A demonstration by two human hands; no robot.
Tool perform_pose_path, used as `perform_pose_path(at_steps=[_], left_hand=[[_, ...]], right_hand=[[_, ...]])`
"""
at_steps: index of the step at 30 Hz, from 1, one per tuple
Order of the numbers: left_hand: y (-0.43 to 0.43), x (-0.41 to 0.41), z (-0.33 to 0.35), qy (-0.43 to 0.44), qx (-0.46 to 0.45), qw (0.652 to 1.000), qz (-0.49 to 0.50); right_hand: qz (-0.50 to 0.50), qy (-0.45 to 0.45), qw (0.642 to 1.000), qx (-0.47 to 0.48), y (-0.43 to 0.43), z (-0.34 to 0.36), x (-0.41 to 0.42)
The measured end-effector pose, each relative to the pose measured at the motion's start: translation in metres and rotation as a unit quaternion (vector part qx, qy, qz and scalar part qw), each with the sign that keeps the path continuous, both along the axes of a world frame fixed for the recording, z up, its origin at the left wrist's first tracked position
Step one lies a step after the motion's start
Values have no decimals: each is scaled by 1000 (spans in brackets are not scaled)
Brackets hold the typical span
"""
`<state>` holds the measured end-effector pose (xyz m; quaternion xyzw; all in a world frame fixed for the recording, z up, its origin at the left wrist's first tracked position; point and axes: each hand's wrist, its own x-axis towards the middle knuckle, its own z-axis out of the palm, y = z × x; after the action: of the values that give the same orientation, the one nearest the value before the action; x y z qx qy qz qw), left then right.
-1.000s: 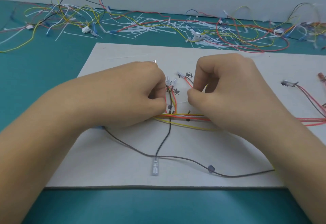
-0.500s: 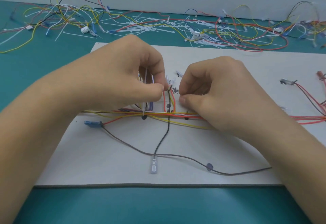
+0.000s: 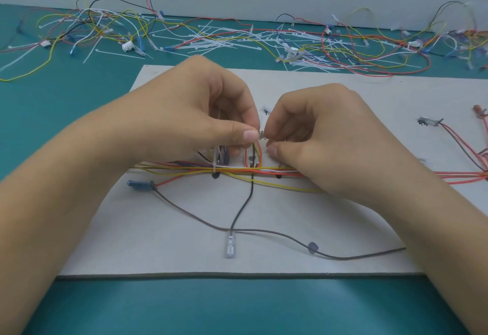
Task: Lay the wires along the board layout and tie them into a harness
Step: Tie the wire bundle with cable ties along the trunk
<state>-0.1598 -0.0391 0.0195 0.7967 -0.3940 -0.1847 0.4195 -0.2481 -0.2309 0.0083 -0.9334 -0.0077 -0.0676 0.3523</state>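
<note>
A bundle of red, yellow and white wires (image 3: 237, 169) runs left to right across the grey layout board (image 3: 171, 242). A white cable tie (image 3: 215, 167) loops around it. My left hand (image 3: 200, 121) pinches the tie's tail between thumb and fingers just above the bundle. Short red, orange and black branch wires (image 3: 257, 154) rise from the bundle between my hands. My right hand (image 3: 317, 136) is curled, its thumb and forefinger pinching at their top ends while its heel lies on the bundle. A black wire ends in a clear terminal (image 3: 230, 246). A blue terminal (image 3: 138, 184) lies at the left.
Loose coloured wires (image 3: 87, 28) and several white cable ties (image 3: 224, 40) are strewn over the teal table behind the board. More red wires with terminals (image 3: 454, 139) fan out on the board's right side. A long brown wire (image 3: 343, 257) crosses the board's near part.
My left hand has lifted off the board, pulling the cable tie's tail upward. My right hand shifted slightly left, toward the branch wires.
</note>
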Motion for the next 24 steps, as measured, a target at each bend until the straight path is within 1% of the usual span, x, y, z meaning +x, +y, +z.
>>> perform_pose_path(at_steps=[6, 9, 14, 19, 22, 24], left_hand=[[6, 1, 2, 45, -10, 999, -26], [5, 4, 1, 29, -14, 999, -19], [1, 3, -1, 17, -17, 1000, -14], [0, 2, -2, 18, -13, 1000, -5], [0, 2, -2, 27, -7, 999, 17], [1, 2, -1, 18, -5, 1000, 19]], right_hand=[[1, 1, 1000, 5, 0, -1, 0], [-2, 2, 1000, 8, 0, 0, -1], [-5, 12, 998, 61, 0, 1, -1], [-6, 28, 995, 97, 1, 3, -2], [-5, 36, 993, 113, 2, 6, -3], [-6, 40, 991, 128, 2, 7, -3]])
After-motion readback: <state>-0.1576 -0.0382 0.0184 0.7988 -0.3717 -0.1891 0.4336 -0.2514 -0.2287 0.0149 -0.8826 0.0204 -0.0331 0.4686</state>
